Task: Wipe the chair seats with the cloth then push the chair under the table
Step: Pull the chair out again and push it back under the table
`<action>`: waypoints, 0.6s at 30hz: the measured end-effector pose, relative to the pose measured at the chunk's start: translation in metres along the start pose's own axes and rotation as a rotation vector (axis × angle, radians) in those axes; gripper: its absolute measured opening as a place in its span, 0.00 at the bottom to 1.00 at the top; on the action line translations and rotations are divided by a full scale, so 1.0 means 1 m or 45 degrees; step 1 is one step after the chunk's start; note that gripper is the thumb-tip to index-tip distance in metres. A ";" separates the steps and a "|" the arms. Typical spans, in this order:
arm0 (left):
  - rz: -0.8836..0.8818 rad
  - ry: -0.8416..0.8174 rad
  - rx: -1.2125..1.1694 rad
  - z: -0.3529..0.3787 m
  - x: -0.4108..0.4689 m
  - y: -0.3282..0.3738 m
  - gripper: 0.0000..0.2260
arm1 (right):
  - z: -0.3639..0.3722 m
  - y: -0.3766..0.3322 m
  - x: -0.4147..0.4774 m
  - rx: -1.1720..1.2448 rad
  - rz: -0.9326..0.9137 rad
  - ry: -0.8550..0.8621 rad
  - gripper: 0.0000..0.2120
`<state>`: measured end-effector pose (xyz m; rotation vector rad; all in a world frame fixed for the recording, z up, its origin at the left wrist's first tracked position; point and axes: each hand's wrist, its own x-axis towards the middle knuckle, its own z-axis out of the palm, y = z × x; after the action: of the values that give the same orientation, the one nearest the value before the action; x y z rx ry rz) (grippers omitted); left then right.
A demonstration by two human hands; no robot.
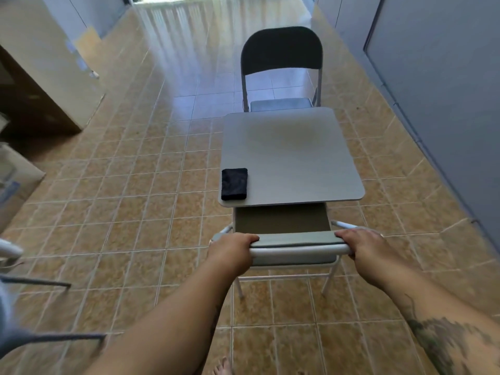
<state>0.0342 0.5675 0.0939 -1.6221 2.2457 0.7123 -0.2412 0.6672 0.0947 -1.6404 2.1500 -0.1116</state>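
A small grey square table [292, 158] stands on the tiled floor. A folded dark cloth [234, 183] lies at its near left corner. The near grey folding chair [295, 246] faces the table, with its seat partly under the tabletop. My left hand [230, 251] grips the left end of the chair's backrest top. My right hand [364, 246] grips the right end. A second chair [281, 54] with a dark backrest stands at the table's far side, its seat mostly hidden beneath the tabletop.
Cardboard boxes [40, 77] stand along the left side. A grey wall and panels [438, 77] run along the right. Dark metal legs [40, 282] of other furniture poke in at the lower left. My bare toes [223, 368] show at the bottom edge.
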 end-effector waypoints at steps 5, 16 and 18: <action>0.035 -0.009 0.035 -0.002 0.010 -0.001 0.27 | 0.002 0.003 0.013 -0.021 0.014 0.001 0.23; 0.024 -0.068 0.030 0.011 0.016 0.005 0.30 | -0.006 0.016 0.010 -0.074 0.008 -0.088 0.20; 0.027 -0.044 0.033 0.012 0.013 0.008 0.30 | -0.009 0.018 0.007 -0.103 0.001 -0.091 0.18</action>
<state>0.0217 0.5656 0.0789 -1.5644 2.2417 0.7086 -0.2619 0.6643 0.0954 -1.6625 2.1265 0.0343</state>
